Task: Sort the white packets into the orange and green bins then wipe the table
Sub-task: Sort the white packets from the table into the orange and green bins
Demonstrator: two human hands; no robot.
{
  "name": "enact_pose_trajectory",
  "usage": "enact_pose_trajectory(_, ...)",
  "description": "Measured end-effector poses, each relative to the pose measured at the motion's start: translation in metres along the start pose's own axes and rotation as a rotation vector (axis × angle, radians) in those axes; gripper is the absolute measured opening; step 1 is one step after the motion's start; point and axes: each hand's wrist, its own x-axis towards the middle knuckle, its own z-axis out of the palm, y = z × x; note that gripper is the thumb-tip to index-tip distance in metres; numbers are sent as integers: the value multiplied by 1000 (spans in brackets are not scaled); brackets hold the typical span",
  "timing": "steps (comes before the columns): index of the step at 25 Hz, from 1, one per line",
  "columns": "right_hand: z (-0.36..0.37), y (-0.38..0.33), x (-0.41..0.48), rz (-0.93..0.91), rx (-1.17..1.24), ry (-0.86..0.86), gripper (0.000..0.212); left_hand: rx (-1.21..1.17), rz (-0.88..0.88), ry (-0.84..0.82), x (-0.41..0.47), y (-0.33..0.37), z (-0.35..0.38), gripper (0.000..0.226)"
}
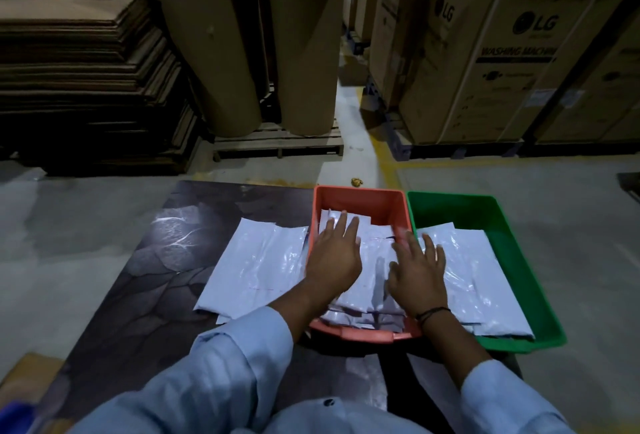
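An orange bin (360, 198) and a green bin (512, 239) stand side by side on the dark table (145, 277). White packets (372, 281) fill the orange bin; more packets (481, 281) lie in the green one. My left hand (334, 253) rests flat on the orange bin's packets, fingers spread. My right hand (417, 271) presses flat on the same pile, near the wall shared with the green bin. Neither hand grips anything. A loose pile of white packets (256, 264) lies on the table just left of the orange bin.
Behind the table is a concrete floor with a yellow line (384, 163). Stacked cardboard sheets (79, 87) rise at the back left, tall brown rolls (242, 42) on a pallet in the middle, large appliance cartons (502, 63) at the back right. A blue object (14, 416) shows at the bottom left corner.
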Motion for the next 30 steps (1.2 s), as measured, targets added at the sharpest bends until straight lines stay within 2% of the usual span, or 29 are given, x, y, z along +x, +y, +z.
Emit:
enact_pose_trajectory(4,2,-48,10,1,122,102,43,-188,-86,184,-5,-28,-46,48)
enact_pose_trajectory(11,-2,-150,25,-202,218,88,42,-189,-308,221,-30,-140,-71,49)
enact_pose_trajectory(14,3,-189,29,-287,237,17,42,-128,-387,149,-45,-177,-69,51)
enact_pose_trajectory(18,20,-234,29,-309,217,-230,53,-8,-527,-60,-52,-210,-59,54)
enact_pose_trajectory(20,34,-247,29,-268,144,-350,57,13,-522,-140,-53,-223,-54,57)
enact_pose_trajectory(23,58,-252,21,-125,41,-529,65,21,-425,-254,-62,-239,-43,60)
enact_pose_trajectory(25,71,-250,10,-97,9,-568,75,68,-362,-296,-70,-248,-36,63)
enact_pose_trajectory(30,83,-253,-16,-153,-72,-527,92,143,-360,-263,-83,-263,-30,71)
